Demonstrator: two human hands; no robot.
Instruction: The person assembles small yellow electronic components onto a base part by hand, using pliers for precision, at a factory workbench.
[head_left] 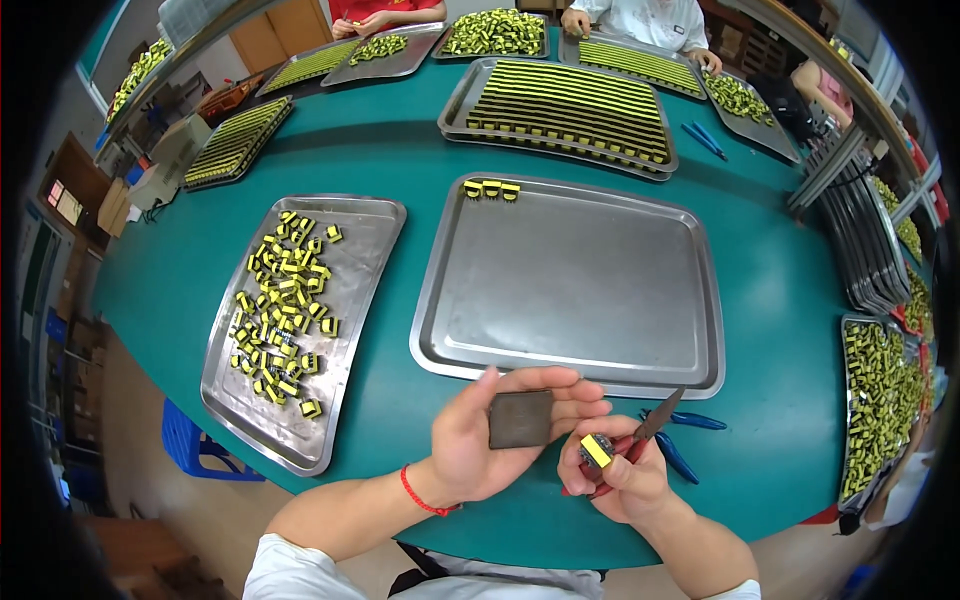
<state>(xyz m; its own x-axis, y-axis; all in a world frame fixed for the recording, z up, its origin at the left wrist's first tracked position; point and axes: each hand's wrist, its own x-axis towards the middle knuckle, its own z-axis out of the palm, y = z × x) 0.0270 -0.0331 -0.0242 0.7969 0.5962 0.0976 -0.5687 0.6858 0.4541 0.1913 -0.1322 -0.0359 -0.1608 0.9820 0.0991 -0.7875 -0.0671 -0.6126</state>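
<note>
Supporting dark square block (520, 420) on spread left hand (473, 452); gripping, in right hand (637, 482), red-handled tool (660, 413) and yellow-black component (597, 451), probably light, stiff, best pinched by sides.

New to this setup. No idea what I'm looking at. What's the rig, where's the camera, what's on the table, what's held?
No machine here: just a person's two bare hands. The single wide, rounded picture comes from a camera on that person's head, looking down, so straight edges bend.

On the green table, the left tray holds loose yellow-and-black parts. The middle tray has three similar parts lined up in its far left corner.

The open left hand supports a dark square plate. The right hand holds one small part plus a red-handled tool with a dark pointed end, possibly scissors.
</note>
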